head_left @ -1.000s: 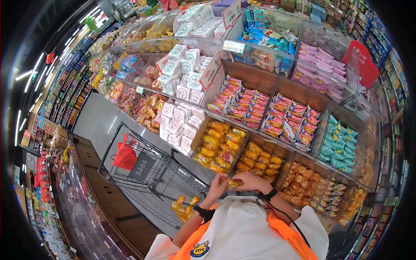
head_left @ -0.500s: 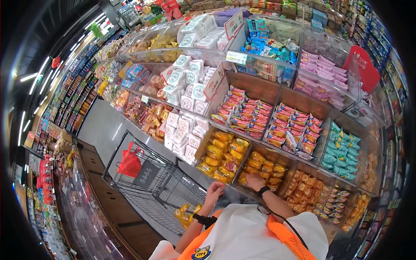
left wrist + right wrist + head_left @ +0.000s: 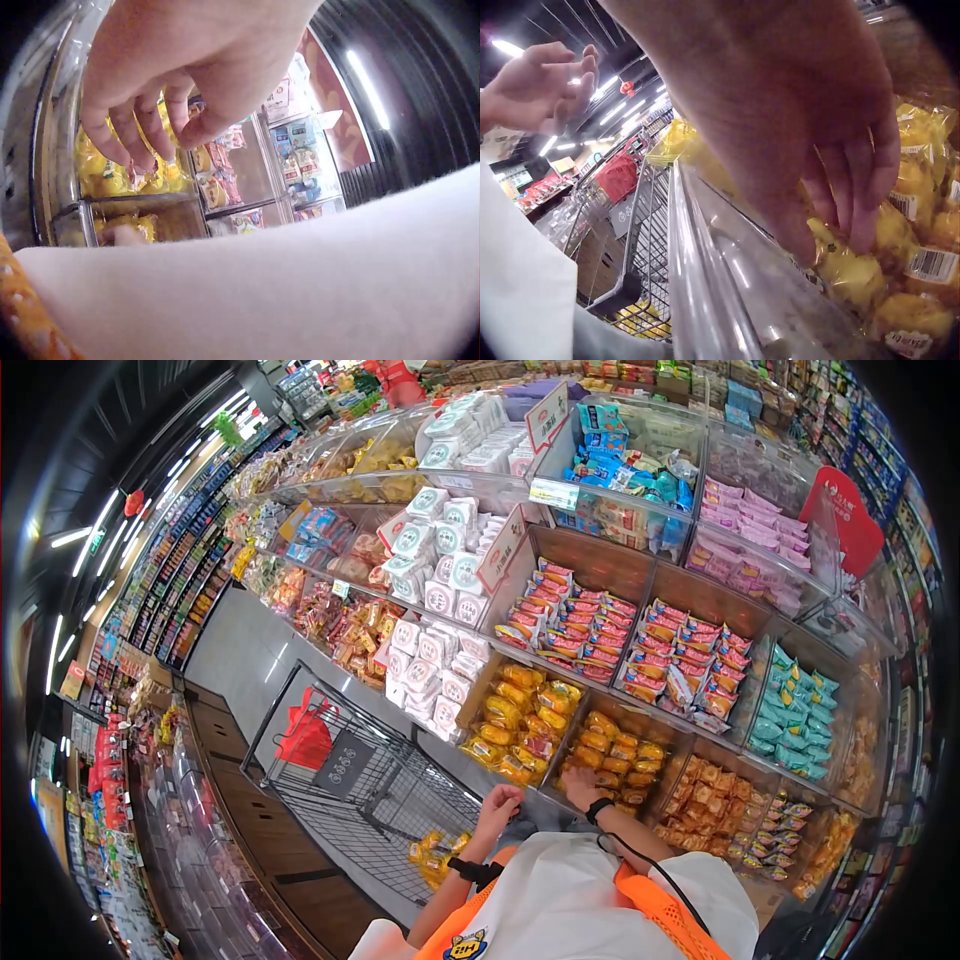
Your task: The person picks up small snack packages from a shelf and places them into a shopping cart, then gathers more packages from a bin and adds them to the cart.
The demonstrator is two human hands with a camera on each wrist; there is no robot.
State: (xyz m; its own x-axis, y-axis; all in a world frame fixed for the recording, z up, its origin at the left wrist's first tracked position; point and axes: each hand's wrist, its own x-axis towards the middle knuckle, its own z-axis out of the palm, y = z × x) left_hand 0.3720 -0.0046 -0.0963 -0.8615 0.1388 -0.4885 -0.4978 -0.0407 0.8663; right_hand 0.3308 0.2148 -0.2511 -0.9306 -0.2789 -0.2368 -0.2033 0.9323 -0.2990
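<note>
My right hand (image 3: 580, 788) reaches into the wooden bin of small yellow-wrapped packs (image 3: 620, 752). In the right wrist view, the thumb and fingertips of the right hand (image 3: 780, 127) close around the upper part of one yellow pack (image 3: 851, 277), which lies among others with barcode labels. My left hand (image 3: 500, 801) hovers outside the bins, near the front edge, holding nothing. Its fingers hang loosely bent in the left wrist view, where the left hand (image 3: 187, 67) covers part of a bin of larger yellow packs (image 3: 97, 161).
A wire shopping cart (image 3: 345, 800) with a red bag (image 3: 305, 732) and several yellow packs (image 3: 437, 855) stands to the left. Further bins hold pink packs (image 3: 580, 625), teal packs (image 3: 795, 710), white packs (image 3: 425, 670) and orange-brown packs (image 3: 705, 800). Clear plastic bin walls (image 3: 712, 277) border the right hand.
The hands were together on a yellow pack a second ago; they have since parted. The right hand has moved into the small-pack bin, while the left is now empty. The pack they held is no longer visible.
</note>
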